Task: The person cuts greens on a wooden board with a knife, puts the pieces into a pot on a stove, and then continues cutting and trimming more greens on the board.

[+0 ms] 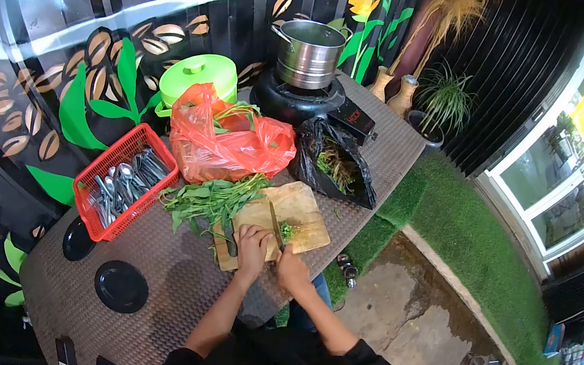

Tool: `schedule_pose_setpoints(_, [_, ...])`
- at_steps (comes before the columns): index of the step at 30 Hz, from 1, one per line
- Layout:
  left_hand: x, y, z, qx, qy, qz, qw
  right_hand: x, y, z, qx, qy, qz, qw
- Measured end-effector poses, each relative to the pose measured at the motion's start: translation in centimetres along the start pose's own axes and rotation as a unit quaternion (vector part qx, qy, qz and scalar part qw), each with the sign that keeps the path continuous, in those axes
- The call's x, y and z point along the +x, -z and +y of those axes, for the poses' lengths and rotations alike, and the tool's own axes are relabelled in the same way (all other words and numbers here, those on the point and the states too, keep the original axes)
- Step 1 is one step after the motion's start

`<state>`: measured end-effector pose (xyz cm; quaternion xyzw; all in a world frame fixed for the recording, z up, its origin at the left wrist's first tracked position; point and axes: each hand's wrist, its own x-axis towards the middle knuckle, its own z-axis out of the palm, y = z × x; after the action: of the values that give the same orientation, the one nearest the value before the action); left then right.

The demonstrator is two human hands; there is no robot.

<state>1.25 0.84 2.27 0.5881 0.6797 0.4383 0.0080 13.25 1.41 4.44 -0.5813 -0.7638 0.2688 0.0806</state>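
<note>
A wooden cutting board lies on the table in front of me. My right hand is closed around the handle of a knife, its blade pointing away from me over the board. Just left of the knife, my left hand presses on the board with curled fingers; what lies under them is hidden. Small chopped green pieces sit right of the blade. A bunch of leafy greens spreads over the board's left side. Beside my left hand rests a dark handle-like object.
Behind the board are a red plastic bag and a black bag with plant scraps. A steel pot stands on a portable stove. Leftward are a green lidded pot, a red cutlery basket and black plates.
</note>
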Motion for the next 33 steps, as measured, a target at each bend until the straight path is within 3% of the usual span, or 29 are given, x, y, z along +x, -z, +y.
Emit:
schedule_pose_setpoints(2, [-0.2,-0.4,-0.4,-0.014,0.013,-0.002,1.000,-1.4,-0.8,-0.8,0.021,-0.064,-0.014,0.998])
schedule_pose_setpoints(4, [-0.2,-0.4,-0.4,-0.010,0.010,-0.005,1.000,-0.8,-1.3,-0.5,0.025,-0.067,-0.025,0.997])
schedule_pose_setpoints(7, [-0.5,-0.3,-0.4,0.003,0.004,-0.009,1.000,0.8,-1.0,0.4,0.014,0.000,0.017,1.000])
schedule_pose_setpoints(12, [-0.7,-0.1,-0.3,0.010,-0.037,0.003,0.999,-0.6,-1.8,0.0,0.010,-0.026,0.026,0.999])
schedule_pose_setpoints(14, [-0.7,-0.2,-0.6,0.005,-0.023,-0.004,1.000,-0.2,-2.0,0.2,0.009,-0.042,0.017,0.999])
schedule_pose_setpoints(18, [-0.5,-0.8,-1.7,-0.006,-0.012,-0.016,1.000,0.7,-0.9,0.9,0.017,0.034,0.035,0.999])
schedule_pose_setpoints(20, [-0.2,-0.4,-1.6,-0.061,0.071,-0.036,0.995,-0.4,-0.9,0.4,-0.016,0.013,0.036,0.999])
schedule_pose_setpoints(24, [-0.2,-1.1,-2.2,-0.069,0.041,-0.017,0.997,-0.8,-1.1,-1.0,0.011,-0.043,-0.003,0.999])
schedule_pose_setpoints(30, [-0.6,-0.8,-1.9,-0.050,0.043,-0.028,0.997,-0.5,-0.9,-0.5,-0.018,0.017,0.025,0.999])
schedule_pose_setpoints(33, [-0.5,-0.8,-1.6,-0.071,0.056,-0.027,0.995,-0.8,-0.9,-1.1,-0.004,-0.062,-0.029,0.998])
